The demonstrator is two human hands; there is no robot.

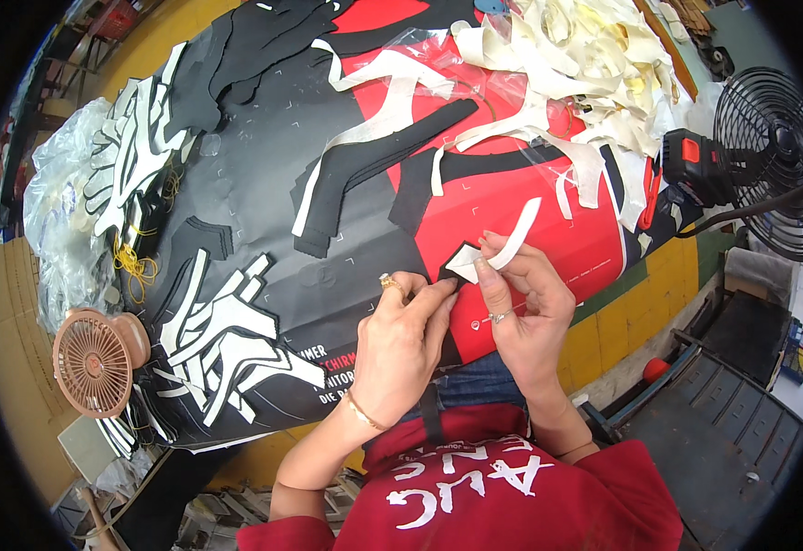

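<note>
Black-and-white piece (463, 264) pinched between left fingers (436, 294), right fingers (494, 292)

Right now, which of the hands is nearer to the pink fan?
Left. The left hand is to the right of the pink fan, with the white pieces lying between them; the right hand is farther right, beyond the left hand.

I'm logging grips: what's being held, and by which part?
A small black-and-white piece: the left hand pinches its black left edge, the right hand its white part at the right.
</note>
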